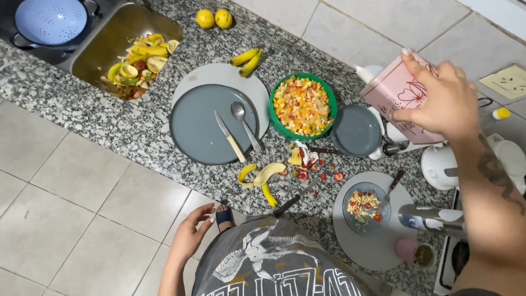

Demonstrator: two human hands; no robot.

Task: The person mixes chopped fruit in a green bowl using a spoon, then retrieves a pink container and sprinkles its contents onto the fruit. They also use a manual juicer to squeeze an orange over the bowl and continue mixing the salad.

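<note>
The pink carton (395,93) stands tilted at the back of the granite counter (82,109), up near the tiled wall, just beyond the small grey plate (356,130). The right hand (444,101) grips it from the top and side: the fingers (422,66) curl over its upper edge and the thumb presses on the printed face, so the carton sits enclosed between them, the hand closed around it.

The left hand (192,233) hangs low beside the person's hip, off the counter, above the floor tiles. Its fingers are loosely curled and half open; it holds nothing and touches only the person's own grey shirt (268,263), if that.

In front of the carton, nearer the person, a glass bowl (364,207) of chopped fruit sits on a round grey board (361,241) with a spoon (392,186) leaning in it. Left of the small plate stands a green bowl (303,105) full of diced fruit. Farther left a large grey plate (205,123) carries a knife (230,137) and a second spoon (244,123). Banana peel (263,178) and strawberry scraps lie near the counter's front edge with a dark-handled knife (296,198). Two whole bananas (247,59) and two lemons (213,18) lie toward the back. The sink (104,49) holds peelings, with a blue colander (50,21) beside it.
</note>
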